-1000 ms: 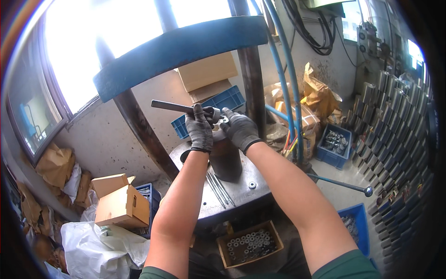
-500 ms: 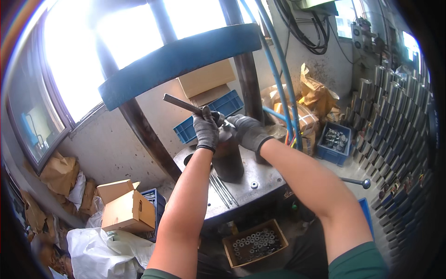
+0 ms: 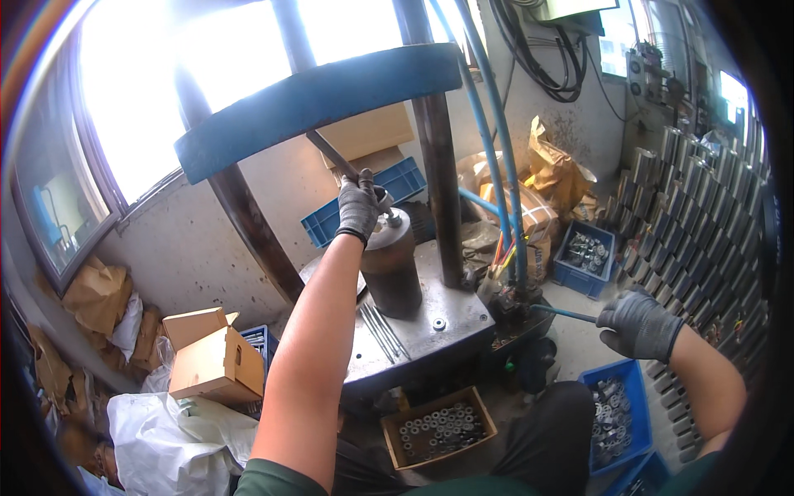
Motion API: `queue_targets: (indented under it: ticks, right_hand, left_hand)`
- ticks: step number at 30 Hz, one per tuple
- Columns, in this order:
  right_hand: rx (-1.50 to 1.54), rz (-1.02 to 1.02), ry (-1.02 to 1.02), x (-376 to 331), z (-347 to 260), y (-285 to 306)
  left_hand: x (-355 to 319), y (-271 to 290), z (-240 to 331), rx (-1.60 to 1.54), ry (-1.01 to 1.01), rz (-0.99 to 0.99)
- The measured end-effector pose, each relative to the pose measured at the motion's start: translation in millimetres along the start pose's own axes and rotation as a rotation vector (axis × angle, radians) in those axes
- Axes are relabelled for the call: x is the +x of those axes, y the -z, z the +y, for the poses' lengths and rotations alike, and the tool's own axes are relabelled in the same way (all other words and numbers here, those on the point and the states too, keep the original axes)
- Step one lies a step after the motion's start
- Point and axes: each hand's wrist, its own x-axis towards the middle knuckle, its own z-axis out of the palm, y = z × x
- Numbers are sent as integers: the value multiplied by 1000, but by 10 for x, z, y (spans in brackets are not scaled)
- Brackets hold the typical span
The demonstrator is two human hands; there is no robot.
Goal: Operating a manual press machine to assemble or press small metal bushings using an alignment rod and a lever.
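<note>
My left hand [image 3: 357, 207], in a grey glove, is closed around a metal bar [image 3: 331, 153] that slants up to the left, its upper end meeting the edge of the press's blue crossbeam [image 3: 322, 95]. Beneath the hand stands a dark metal cylinder [image 3: 393, 281] on the steel press bed [image 3: 451, 285]; a small bright metal fitting [image 3: 393, 219] sits at its top. Off to the right, my gloved right hand [image 3: 641, 325] is closed on the outer end of a thin lever [image 3: 566, 313]. The ball knob of that lever is hidden in the glove.
Several thin rods [image 3: 383, 333] and a washer [image 3: 439, 324] lie on the bed. Below is a wooden box of ring parts [image 3: 442, 393]. Blue bins [image 3: 641, 413] stand right, near stacked metal tubes [image 3: 678, 215]. A cardboard box [image 3: 217, 364] is at left.
My right hand has left the cylinder's top and moved right and down onto the lever. My left hand stays on the bar, whose upper end has come under the crossbeam's edge.
</note>
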Motion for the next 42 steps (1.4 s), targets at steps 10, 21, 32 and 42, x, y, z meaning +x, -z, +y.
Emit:
queue_targets:
  ticks: [10, 21, 32, 42]
  right_hand:
    - [211, 826, -174, 828, 423, -14]
    - [238, 792, -412, 1601, 813, 78]
    - [264, 720, -328, 930, 576, -85]
    - [254, 189, -260, 33, 112, -240]
  left_hand:
    - [121, 82, -132, -177, -17, -116]
    - [126, -57, 41, 81, -27, -167]
    - [-79, -184, 395, 522, -114, -219]
    - [-94, -111, 321, 302, -61, -205]
